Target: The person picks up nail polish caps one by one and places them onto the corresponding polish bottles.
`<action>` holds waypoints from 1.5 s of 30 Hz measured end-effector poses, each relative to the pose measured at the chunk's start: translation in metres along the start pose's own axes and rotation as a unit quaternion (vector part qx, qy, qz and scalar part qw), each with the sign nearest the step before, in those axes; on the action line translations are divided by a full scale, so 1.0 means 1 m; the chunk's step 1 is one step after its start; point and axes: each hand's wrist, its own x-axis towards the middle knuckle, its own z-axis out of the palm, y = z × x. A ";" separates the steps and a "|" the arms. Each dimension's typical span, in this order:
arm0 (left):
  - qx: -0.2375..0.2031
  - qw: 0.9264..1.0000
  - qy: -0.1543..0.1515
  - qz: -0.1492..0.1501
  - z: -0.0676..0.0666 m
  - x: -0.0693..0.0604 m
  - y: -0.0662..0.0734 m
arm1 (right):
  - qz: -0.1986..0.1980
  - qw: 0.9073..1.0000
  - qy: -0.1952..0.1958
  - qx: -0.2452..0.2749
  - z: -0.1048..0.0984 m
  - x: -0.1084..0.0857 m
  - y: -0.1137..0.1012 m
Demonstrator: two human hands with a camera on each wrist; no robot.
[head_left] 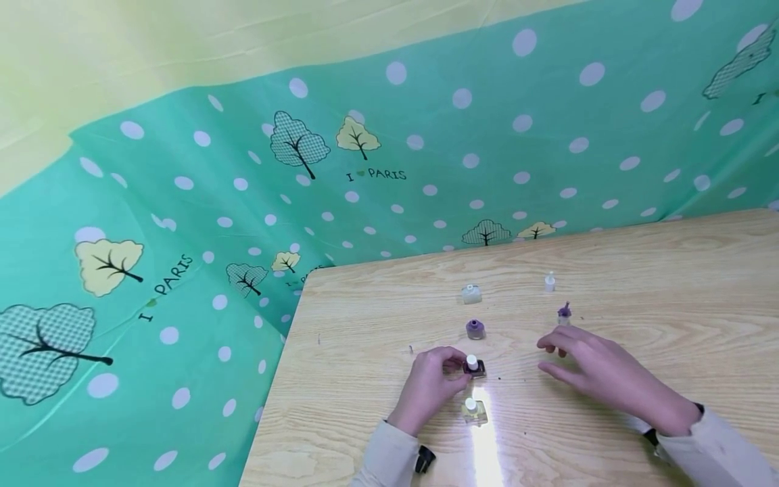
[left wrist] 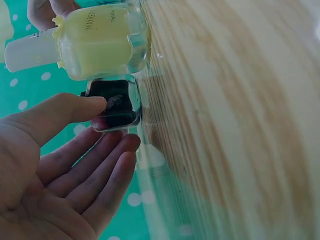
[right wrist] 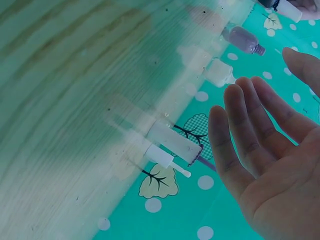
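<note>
The left hand (head_left: 433,380) pinches a dark bottle (head_left: 477,371), lower centre. Lower right, the right hand (head_left: 589,362) hangs loose near a purple brush (head_left: 564,312).

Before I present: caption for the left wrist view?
Left hand pinches a dark polish bottle near a yellow bottle on a wood-grain tabletop.

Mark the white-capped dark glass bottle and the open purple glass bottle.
White-capped dark glass bottle (left wrist: 121,100): left wrist view, side of its body.
Open purple glass bottle (head_left: 475,331): head view, body below the neck.
</note>
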 end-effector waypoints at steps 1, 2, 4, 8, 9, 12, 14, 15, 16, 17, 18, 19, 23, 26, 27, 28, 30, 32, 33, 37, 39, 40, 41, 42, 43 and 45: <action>0.007 1.000 0.001 0.001 0.000 0.000 0.000 | 0.001 1.000 0.000 0.000 0.000 0.000 0.000; 0.012 1.000 0.003 0.002 -0.001 -0.001 -0.001 | 0.001 1.000 0.000 0.000 -0.001 0.000 0.001; 0.027 1.000 0.006 0.004 -0.002 -0.002 -0.001 | -0.001 1.000 0.000 0.000 -0.002 0.000 0.001; 0.044 0.999 0.012 0.004 -0.006 -0.003 -0.002 | -0.002 1.000 0.004 -0.007 -0.004 -0.001 0.004; 0.047 0.999 0.014 0.004 -0.007 -0.003 -0.002 | -0.002 1.000 0.005 -0.009 -0.005 -0.001 0.004; 0.045 0.999 0.021 0.002 -0.010 -0.003 -0.002 | -0.002 1.000 0.009 -0.015 -0.007 -0.001 0.007; 0.045 0.999 0.029 0.001 -0.012 -0.002 -0.002 | -0.002 1.000 0.011 -0.014 -0.008 -0.002 0.009; 0.045 0.998 0.032 0.000 -0.013 -0.002 -0.003 | -0.002 1.000 0.013 -0.014 -0.009 -0.002 0.010; 0.044 0.998 0.035 -0.001 -0.014 -0.001 -0.002 | -0.001 1.000 0.014 -0.014 -0.010 -0.002 0.011; 0.043 0.998 0.038 -0.003 -0.014 -0.001 -0.002 | 0.000 1.000 0.015 -0.014 -0.011 -0.002 0.011; 0.040 0.998 0.040 -0.004 -0.015 -0.001 -0.002 | 0.002 1.000 0.015 -0.013 -0.012 -0.003 0.012; 0.041 0.998 0.043 -0.003 -0.015 0.000 -0.002 | 0.004 1.000 0.014 -0.013 -0.013 -0.003 0.013; 0.029 0.999 0.043 -0.006 -0.016 0.002 -0.001 | 0.022 1.000 0.004 -0.013 -0.016 -0.004 0.016; 0.025 0.999 0.042 -0.009 -0.015 0.004 -0.002 | 0.040 0.999 -0.010 -0.006 -0.018 -0.004 0.019; 0.024 0.999 0.041 -0.011 -0.015 0.004 -0.003 | 0.045 0.999 -0.014 -0.004 -0.018 -0.004 0.021; 0.022 0.999 0.041 -0.012 -0.015 0.005 -0.004 | 0.050 0.999 -0.019 -0.002 -0.019 -0.003 0.022; 0.019 0.999 0.040 -0.014 -0.014 0.006 -0.004 | 0.058 0.998 -0.025 0.005 -0.020 -0.003 0.025; 0.020 0.999 0.041 -0.014 -0.014 0.007 -0.005 | 0.061 0.998 -0.031 0.015 -0.022 -0.003 0.028; 0.020 0.999 0.042 -0.013 -0.014 0.008 -0.006 | 0.063 0.997 -0.033 0.019 -0.022 -0.003 0.030; 0.018 0.999 0.043 -0.014 -0.014 0.011 -0.008 | 0.070 0.996 -0.038 0.029 -0.026 -0.001 0.039; 0.016 0.999 0.042 -0.015 -0.014 0.012 -0.008 | 0.074 0.996 -0.040 0.029 -0.028 0.000 0.043; 0.016 0.999 0.041 -0.014 -0.014 0.013 -0.008 | 0.078 0.996 -0.041 0.028 -0.028 0.000 0.045; 0.016 0.999 0.040 -0.013 -0.015 0.013 -0.008 | 0.080 0.995 -0.043 0.029 -0.028 0.001 0.047; 0.016 0.999 0.040 -0.012 -0.015 0.014 -0.008 | 0.084 0.995 -0.044 0.029 -0.029 0.001 0.048; 0.017 0.999 0.041 -0.011 -0.015 0.014 -0.008 | 0.085 0.995 -0.046 0.030 -0.029 0.002 0.050; 0.018 0.999 0.041 -0.008 -0.015 0.016 -0.008 | 0.089 0.994 -0.049 0.031 -0.028 0.004 0.052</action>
